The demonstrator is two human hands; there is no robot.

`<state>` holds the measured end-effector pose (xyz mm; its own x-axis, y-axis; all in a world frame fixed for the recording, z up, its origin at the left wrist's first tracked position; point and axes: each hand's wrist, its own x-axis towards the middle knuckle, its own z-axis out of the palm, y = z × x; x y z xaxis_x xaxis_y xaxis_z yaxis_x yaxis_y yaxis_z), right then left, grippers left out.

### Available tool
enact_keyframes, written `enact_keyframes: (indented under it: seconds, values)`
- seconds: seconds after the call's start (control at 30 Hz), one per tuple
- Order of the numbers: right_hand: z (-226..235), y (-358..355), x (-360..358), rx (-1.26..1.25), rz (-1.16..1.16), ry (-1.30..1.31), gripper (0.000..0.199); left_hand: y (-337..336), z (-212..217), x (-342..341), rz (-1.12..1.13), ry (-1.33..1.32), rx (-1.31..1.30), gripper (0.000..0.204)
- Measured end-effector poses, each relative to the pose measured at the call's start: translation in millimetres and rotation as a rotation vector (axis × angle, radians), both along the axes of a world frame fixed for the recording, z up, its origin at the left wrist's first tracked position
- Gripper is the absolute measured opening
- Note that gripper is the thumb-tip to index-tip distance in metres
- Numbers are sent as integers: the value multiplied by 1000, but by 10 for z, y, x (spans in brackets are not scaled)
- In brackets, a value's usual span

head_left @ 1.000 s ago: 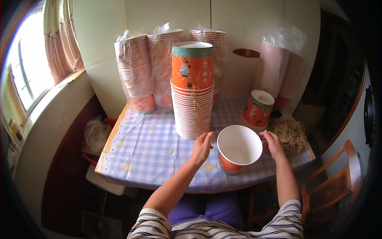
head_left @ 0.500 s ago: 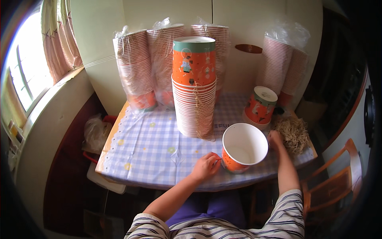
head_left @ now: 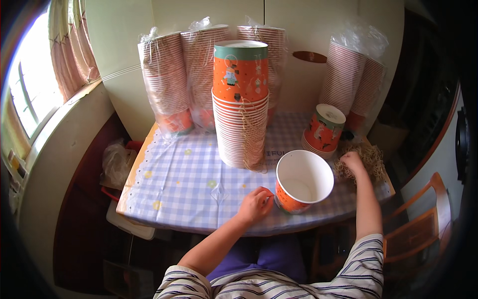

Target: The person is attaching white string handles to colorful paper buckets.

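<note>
Daylight glares white through the window (head_left: 37,74) at left, and fisheye distortion curves edges toward black corners.

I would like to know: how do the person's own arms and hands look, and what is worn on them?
The left hand and right hand are without gloves. Both forearms are uncovered. The left sleeve and right sleeve are whitish with dark stripes, ending near the elbows.
</note>
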<state>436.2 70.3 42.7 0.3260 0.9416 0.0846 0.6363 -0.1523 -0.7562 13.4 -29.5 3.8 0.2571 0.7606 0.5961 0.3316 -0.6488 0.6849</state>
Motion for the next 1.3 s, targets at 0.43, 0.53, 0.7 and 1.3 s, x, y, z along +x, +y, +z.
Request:
enact_keyframes:
  seconds: [0.43, 0.53, 0.7, 1.3]
  values:
    - [432, -14, -93, 49, 39, 92, 16, -20, 29, 2, 11, 33, -29, 9]
    - [470, 0, -69, 78, 67, 135, 10, -17, 23, 5, 17, 34, 0, 8]
    - [526, -26, -93, 7, 177, 202, 23, -20, 32, 10, 19, 37, -12, 8]
    - [1458, -82, -309, 416, 23, 631, 16, -32, 39, 9, 17, 49, 15, 7]
